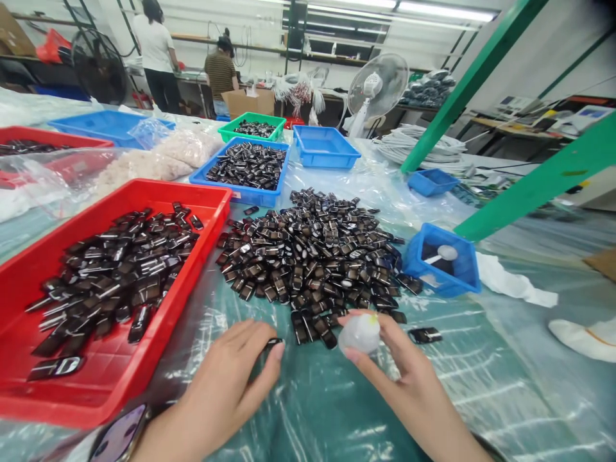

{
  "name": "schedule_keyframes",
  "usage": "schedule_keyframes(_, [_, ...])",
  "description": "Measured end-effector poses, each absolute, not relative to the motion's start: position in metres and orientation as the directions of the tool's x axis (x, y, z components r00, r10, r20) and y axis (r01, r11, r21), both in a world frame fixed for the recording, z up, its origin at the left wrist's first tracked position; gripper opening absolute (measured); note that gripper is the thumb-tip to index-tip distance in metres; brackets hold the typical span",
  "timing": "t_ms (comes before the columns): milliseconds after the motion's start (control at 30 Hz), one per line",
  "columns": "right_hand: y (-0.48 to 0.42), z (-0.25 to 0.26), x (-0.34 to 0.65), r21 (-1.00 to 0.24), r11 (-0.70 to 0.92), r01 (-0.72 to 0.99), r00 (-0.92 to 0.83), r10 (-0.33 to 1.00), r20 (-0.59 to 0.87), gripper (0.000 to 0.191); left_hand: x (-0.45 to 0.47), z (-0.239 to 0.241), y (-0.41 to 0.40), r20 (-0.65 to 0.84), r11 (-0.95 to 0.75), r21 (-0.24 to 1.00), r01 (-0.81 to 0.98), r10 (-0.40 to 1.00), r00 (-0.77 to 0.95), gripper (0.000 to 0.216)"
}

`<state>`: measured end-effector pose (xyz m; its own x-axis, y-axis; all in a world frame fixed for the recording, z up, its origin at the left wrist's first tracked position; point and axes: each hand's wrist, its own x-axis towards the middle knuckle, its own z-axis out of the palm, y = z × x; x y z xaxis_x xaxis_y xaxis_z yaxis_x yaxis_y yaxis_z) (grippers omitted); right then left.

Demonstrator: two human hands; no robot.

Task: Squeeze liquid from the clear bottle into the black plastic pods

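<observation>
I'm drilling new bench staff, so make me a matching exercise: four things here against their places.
Things
1. Whitish translucent object
2. White spoon
3. Smartwatch
4. Heap of black pieces

Places
A. On the left wrist
B. Between the nearest red tray and the blue bin nearest the right hand
C. In the right hand
D. Inside that blue bin

Pairs: 1-C; 2-D; 3-A; 4-B
</observation>
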<state>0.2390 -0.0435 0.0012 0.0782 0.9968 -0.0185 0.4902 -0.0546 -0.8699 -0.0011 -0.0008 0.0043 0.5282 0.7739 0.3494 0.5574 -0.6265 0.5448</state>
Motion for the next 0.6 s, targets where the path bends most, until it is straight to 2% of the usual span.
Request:
schedule_keyframes(100, [-0.049, 0.002, 0.240, -0.863, -0.023, 0.504, 0.078, 0.997, 0.019, 0.034, -0.002, 0.001, -0.001, 0.403, -0.650, 0.511, 0.562, 0.759, 0.511, 0.025])
schedule_keyframes(267, [-0.055, 0.002, 0.244, -0.864, 0.014, 0.503, -0.018, 1.000, 0.005, 0.041, -0.003, -0.003, -0.001, 0.487, -0.698, 0.462, 0.546, 0.715, 0.502, 0.035])
schedule_keyframes(400, [-0.056, 0.002, 0.243, -0.883, 0.018, 0.469, -0.030, 1.000, 0.004, 0.046, -0.004, 0.002, -0.001, 0.468, -0.720, 0.453, 0.526, 0.694, 0.548, 0.033])
schedule_keyframes(500, [-0.057, 0.002, 0.244, -0.890, 0.051, 0.452, -0.001, 0.998, 0.057, 0.040, -0.006, 0.008, -0.002, 0.389, -0.723, 0.517, 0.458, 0.675, 0.627, 0.021])
schedule_keyframes(600, [-0.059, 0.003, 0.248, -0.828, 0.144, 0.542, -0.058, 0.989, 0.133, 0.038, -0.008, 0.008, -0.006, 0.350, -0.678, 0.623, 0.391, 0.688, 0.636, 0.020])
